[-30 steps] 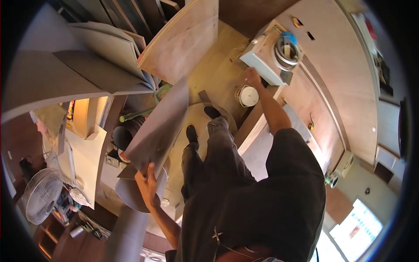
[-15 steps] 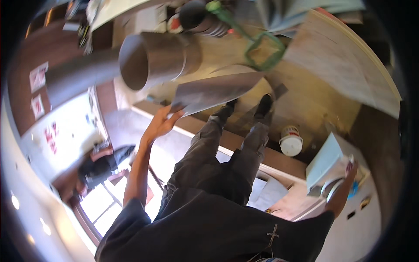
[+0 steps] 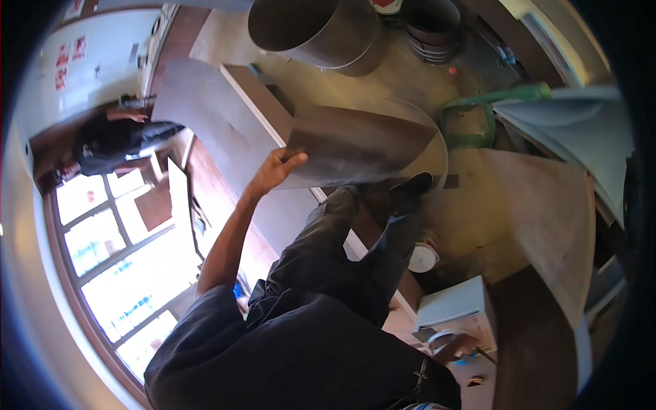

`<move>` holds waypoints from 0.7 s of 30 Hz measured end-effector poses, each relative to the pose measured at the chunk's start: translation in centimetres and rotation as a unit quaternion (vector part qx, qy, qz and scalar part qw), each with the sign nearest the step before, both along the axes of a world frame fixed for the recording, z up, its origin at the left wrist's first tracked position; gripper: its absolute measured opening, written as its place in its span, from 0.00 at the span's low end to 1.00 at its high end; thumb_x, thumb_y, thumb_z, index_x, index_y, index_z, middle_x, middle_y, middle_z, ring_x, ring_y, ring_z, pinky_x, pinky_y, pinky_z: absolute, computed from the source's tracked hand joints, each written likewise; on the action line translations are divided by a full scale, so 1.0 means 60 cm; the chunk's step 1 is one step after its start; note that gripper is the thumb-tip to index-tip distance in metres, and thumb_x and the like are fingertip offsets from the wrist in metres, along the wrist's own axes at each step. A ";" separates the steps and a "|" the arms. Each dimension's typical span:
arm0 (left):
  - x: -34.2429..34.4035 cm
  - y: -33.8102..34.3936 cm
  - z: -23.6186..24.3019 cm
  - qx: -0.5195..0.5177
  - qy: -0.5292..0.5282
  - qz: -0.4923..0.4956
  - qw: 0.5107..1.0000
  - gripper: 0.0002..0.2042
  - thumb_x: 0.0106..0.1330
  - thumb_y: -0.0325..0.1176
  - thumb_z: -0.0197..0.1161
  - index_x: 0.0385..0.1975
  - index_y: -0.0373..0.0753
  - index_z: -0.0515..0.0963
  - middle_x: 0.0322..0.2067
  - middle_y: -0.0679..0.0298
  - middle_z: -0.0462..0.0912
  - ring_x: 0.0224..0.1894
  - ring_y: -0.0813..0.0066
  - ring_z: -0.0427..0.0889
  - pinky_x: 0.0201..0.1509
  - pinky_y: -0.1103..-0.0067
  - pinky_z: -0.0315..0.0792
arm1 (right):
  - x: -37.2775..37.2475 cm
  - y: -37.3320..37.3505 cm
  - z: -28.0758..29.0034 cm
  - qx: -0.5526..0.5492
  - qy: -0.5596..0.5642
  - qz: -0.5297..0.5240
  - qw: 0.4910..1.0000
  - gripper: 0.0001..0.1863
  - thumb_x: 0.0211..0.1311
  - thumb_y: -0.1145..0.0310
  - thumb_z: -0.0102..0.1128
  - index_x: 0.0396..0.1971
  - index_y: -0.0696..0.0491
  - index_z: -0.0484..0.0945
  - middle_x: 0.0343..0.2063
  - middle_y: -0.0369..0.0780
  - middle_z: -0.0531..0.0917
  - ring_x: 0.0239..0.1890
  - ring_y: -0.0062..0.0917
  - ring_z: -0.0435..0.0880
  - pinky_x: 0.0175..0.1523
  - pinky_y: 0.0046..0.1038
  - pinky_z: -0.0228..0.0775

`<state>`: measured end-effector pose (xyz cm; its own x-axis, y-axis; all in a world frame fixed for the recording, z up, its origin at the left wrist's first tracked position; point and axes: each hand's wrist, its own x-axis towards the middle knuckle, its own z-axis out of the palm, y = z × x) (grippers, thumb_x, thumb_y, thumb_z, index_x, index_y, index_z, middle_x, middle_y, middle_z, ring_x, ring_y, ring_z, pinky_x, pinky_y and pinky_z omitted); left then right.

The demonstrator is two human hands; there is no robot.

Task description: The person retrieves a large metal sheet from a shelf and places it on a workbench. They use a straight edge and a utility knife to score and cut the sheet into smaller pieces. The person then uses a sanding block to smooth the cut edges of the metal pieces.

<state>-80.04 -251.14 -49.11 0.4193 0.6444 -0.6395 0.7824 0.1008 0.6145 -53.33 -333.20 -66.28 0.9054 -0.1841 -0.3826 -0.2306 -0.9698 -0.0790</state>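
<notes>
My left hand [image 3: 278, 169] grips the corner of a thin grey laminate sheet [image 3: 359, 145] that bends out to the right above my legs and black shoes [image 3: 411, 185]. My right hand [image 3: 452, 347] is low at the right, resting by a white box [image 3: 456, 304] with a coiled cable on it; only part of the hand shows. A large rolled grey sheet [image 3: 316, 29] forms a tube at the top.
A white bucket [image 3: 424, 256] stands by my feet. A green frame [image 3: 476, 113] and grey boards [image 3: 574, 133] lie at right, a plywood panel [image 3: 547, 219] below them. Another person [image 3: 113, 142] is at far left near bright windows [image 3: 116, 266].
The view has swung round quickly. My left hand keeps hold of the grey sheet, which now spreads to the right. My right hand stays by the white box.
</notes>
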 end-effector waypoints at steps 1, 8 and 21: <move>-0.044 0.024 -0.013 -0.016 0.000 0.025 1.000 0.18 0.72 0.45 0.64 0.46 0.33 0.83 0.39 0.71 0.84 0.44 0.83 0.78 0.51 0.78 0.72 | -0.058 0.046 0.019 -0.007 0.030 0.045 0.999 0.17 0.66 0.62 0.57 0.49 0.57 0.74 0.41 0.48 0.78 0.44 0.42 0.79 0.50 0.41 0.72; -0.280 0.030 -0.070 -0.016 -0.152 0.297 0.942 0.16 0.72 0.47 0.64 0.41 0.38 0.85 0.37 0.73 0.85 0.39 0.85 0.78 0.44 0.81 0.73 | -0.153 0.363 0.006 0.140 0.042 0.366 0.919 0.16 0.64 0.65 0.57 0.42 0.64 0.75 0.35 0.55 0.79 0.39 0.52 0.79 0.47 0.46 0.71; -0.753 -0.049 -0.207 -0.050 -0.080 0.564 0.820 0.32 0.67 0.60 0.63 0.53 0.32 0.78 0.49 0.58 0.81 0.50 0.72 0.79 0.52 0.74 0.75 | -0.303 1.233 -0.071 0.443 0.291 0.406 0.744 0.06 0.70 0.70 0.60 0.40 0.57 0.77 0.35 0.40 0.84 0.38 0.23 0.84 0.47 0.27 0.75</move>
<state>-125.20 -254.06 -61.51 -0.3240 0.6280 -0.7076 0.0665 0.7612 0.6451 -71.53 -259.24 -70.53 0.2139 0.8919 -0.3985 0.1586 -0.4342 -0.8867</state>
